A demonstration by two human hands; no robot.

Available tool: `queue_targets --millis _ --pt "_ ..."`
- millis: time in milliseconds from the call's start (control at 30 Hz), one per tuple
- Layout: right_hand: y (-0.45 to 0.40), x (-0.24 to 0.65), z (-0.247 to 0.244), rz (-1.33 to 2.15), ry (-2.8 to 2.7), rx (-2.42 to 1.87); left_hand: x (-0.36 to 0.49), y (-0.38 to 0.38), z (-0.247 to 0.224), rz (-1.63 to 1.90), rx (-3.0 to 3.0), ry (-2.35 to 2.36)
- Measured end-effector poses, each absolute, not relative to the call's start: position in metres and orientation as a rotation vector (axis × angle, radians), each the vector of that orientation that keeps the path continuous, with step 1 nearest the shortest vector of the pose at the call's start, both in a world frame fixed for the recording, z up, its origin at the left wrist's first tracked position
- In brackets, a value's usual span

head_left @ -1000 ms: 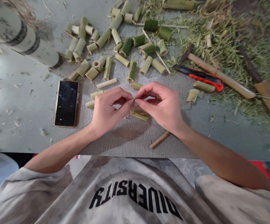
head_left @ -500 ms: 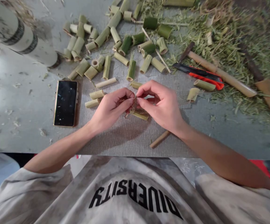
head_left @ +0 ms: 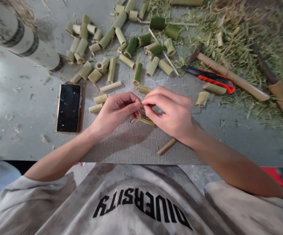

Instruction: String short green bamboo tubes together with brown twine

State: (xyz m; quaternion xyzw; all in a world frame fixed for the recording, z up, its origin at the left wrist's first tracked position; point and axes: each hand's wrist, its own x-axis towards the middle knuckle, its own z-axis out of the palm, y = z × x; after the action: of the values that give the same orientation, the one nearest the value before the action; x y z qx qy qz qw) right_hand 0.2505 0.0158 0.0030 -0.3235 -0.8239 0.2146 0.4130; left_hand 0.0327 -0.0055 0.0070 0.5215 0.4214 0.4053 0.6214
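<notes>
Thumb and finger of my left hand [head_left: 118, 111] pinch a thin tan string [head_left: 139, 114], which hangs in small loops below the fingertips. Right against it, my right hand [head_left: 169, 109] pinches the same string between thumb and forefinger. Beneath the hands lies a short bamboo piece [head_left: 146, 121], partly covered by them. Two pale bamboo pieces [head_left: 96, 108] rest beside my left hand, and another piece [head_left: 144, 89] sits just beyond the fingertips. A thin brown stick [head_left: 166, 146] lies under my right wrist. The knot or end of the string is too small to make out.
Many cut bamboo tubes [head_left: 111, 70] are spread over the far middle of the table. A phone [head_left: 68, 108] lies at left, near a patterned cylinder [head_left: 43, 54]. At right are a red and black utility knife [head_left: 208, 79], a hammer [head_left: 234, 78] and a heap of green shavings [head_left: 241, 36].
My right hand has turned, its back now more upward and its fingers closer together. My left hand stays nearly still. The string's loops show more plainly below the fingers.
</notes>
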Motion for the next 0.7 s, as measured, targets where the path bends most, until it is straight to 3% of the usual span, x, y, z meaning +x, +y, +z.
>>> queue_targets --millis 233,700 --pt "0.0158 0.2504 0.0028 0.208 -2.175 -0.786 0.0346 -0.0064 0.0076 0.977 1.180 0.986" --pt "0.0136 0.2476 0.0010 0.241 -2.126 -0.810 0.0342 -0.0073 0.0064 1.000 1.260 1.059"
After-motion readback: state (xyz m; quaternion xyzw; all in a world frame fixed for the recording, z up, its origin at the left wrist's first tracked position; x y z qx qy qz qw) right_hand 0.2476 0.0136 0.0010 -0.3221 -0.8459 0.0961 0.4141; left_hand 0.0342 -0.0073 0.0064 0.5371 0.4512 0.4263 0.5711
